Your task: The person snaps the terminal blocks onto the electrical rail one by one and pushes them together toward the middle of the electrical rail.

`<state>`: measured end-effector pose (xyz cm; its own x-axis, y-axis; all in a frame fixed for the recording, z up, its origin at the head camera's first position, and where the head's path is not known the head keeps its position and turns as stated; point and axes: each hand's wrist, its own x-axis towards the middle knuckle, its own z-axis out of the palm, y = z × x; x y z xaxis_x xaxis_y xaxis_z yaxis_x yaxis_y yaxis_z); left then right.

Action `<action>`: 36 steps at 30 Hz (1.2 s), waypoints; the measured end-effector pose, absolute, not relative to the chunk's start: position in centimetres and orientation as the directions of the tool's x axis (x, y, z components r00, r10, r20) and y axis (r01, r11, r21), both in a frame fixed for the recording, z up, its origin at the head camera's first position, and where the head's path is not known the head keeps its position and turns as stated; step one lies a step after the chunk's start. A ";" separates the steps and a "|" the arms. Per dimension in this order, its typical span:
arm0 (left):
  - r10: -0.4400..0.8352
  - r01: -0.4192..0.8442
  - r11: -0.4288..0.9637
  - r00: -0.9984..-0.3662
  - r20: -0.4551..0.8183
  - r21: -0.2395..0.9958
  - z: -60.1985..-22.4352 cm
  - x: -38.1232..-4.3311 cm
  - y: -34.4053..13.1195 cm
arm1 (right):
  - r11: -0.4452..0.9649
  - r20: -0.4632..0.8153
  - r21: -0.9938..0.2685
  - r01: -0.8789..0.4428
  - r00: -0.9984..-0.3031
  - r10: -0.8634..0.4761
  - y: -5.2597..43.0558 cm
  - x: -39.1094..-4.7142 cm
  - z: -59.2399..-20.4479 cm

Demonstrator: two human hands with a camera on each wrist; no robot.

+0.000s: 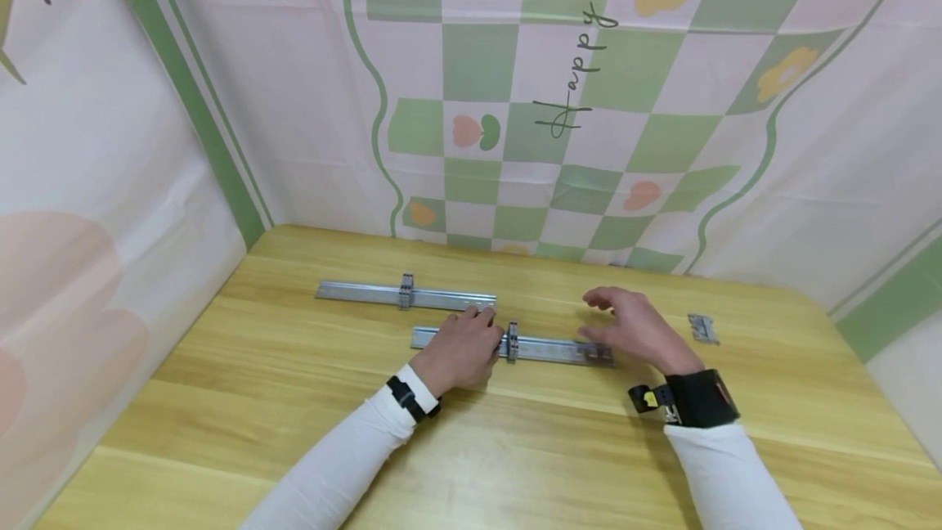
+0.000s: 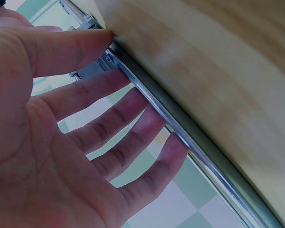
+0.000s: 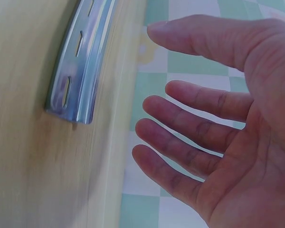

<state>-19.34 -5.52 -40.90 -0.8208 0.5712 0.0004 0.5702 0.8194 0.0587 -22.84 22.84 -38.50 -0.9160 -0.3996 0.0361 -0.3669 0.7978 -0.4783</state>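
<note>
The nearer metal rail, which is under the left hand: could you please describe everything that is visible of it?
This rail is long, straight and silvery, apparently metal, with lipped edges and lengthwise slots. It lies on the wooden-looking table, roughly crosswise to the person. The left hand holds it left of a narrow grey block mounted across it. The right hand is near its right end, apparently not touching.
</note>
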 end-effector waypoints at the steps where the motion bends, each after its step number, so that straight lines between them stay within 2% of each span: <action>1: 0.571 0.570 0.819 -0.821 0.000 0.059 -40.9 -19.3 -5.5 | 0.799 0.034 -0.479 -0.364 -0.917 -0.397 22.9 -22.9 -38.5; 36: 0.573 0.572 0.818 -0.819 0.003 0.058 -41.1 -19.2 -5.5 | 0.850 -0.008 -0.460 -0.258 -0.956 -0.294 25.2 -23.2 -38.4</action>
<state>-19.23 -5.49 -41.07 -0.8195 0.5731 0.0031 0.5723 0.8180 0.0581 -23.20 25.20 -38.42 -0.9557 -0.2942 -0.0080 -0.2578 0.8499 -0.4596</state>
